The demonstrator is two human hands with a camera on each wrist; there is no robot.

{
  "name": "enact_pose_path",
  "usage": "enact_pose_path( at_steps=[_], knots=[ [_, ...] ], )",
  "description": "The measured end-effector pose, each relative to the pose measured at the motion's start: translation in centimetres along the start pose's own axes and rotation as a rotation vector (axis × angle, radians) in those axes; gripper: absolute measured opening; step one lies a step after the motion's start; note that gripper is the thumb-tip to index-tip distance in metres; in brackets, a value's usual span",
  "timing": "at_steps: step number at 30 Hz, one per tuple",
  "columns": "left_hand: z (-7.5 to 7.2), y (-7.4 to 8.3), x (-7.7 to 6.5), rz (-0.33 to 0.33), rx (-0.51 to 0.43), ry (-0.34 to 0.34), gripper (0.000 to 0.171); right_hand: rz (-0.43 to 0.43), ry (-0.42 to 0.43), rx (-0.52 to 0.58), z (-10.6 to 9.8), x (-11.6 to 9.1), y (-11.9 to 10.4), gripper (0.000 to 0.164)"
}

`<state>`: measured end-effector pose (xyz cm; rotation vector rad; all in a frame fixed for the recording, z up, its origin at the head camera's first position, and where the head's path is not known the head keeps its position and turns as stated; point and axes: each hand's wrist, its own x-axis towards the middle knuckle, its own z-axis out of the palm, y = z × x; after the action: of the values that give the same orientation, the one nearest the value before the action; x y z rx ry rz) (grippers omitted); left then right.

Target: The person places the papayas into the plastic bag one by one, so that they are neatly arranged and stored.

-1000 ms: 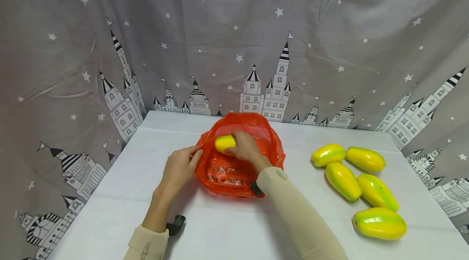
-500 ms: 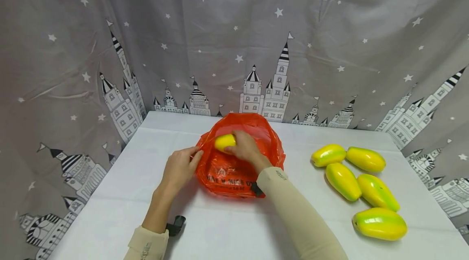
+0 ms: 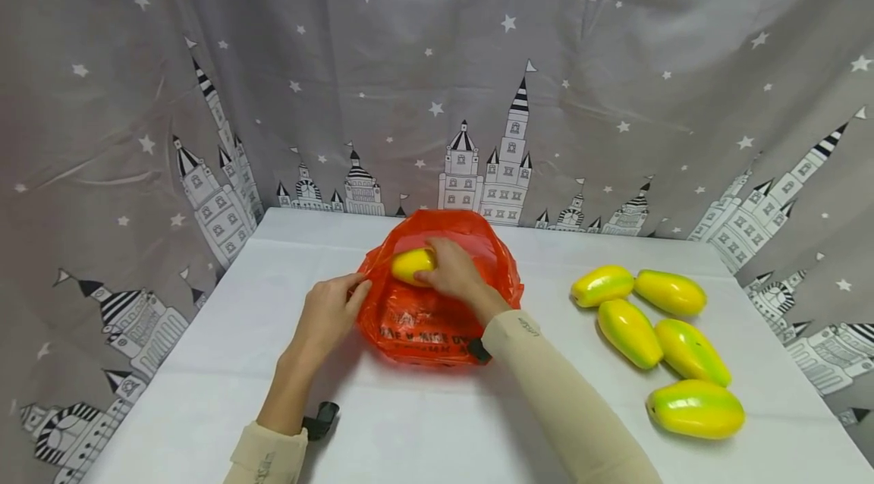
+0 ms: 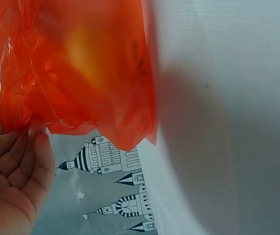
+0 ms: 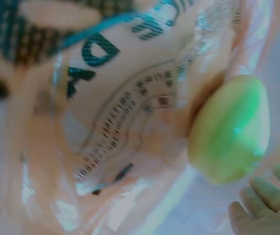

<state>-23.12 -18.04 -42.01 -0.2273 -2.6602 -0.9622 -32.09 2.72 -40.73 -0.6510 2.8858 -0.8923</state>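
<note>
A red plastic bag (image 3: 437,340) with dark print stands on the white table, its mouth spread wide. At the bag's left rim my left hand (image 3: 331,313) pinches the film between thumb and fingers; the left wrist view shows the fingertips (image 4: 39,139) at its edge. My right hand (image 3: 454,268) reaches inside the bag, next to a glossy yellow-green papaya (image 3: 412,266). The right wrist view shows that papaya (image 5: 230,132) against the film, with a gap between it and my loosely spread fingers (image 5: 257,196).
Several more papayas (image 3: 693,347) lie grouped on the right of the table (image 3: 423,431). A grey curtain (image 3: 382,74) printed with castles and stars hangs behind. A black device (image 3: 321,419) sits at my left wrist.
The head view has shifted slightly. More of the papaya in the bag shows as my right fingers have eased back from it. My left hand keeps its hold on the rim.
</note>
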Motion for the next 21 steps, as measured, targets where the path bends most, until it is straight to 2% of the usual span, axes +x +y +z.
enact_pose_path(
  at_steps=[6,11,17,21],
  knots=[
    [-0.1,-0.1,0.1,0.001,-0.003,-0.002,0.025,-0.035,0.074,-0.055,-1.6,-1.1,-1.7,0.061],
    [-0.1,-0.2,0.1,-0.005,-0.001,-0.021,0.026,-0.051,0.119,-0.054,-2.7,-2.7,-2.9,0.056],
    [0.0,-0.5,0.0,0.001,-0.026,0.005,0.027,-0.124,0.148,-0.043,-3.3,-4.6,-2.8,0.049],
    [0.0,-0.6,0.0,0.002,-0.048,0.014,0.026,-0.146,0.178,0.015,-3.8,-5.8,-2.3,0.045]
  ],
)
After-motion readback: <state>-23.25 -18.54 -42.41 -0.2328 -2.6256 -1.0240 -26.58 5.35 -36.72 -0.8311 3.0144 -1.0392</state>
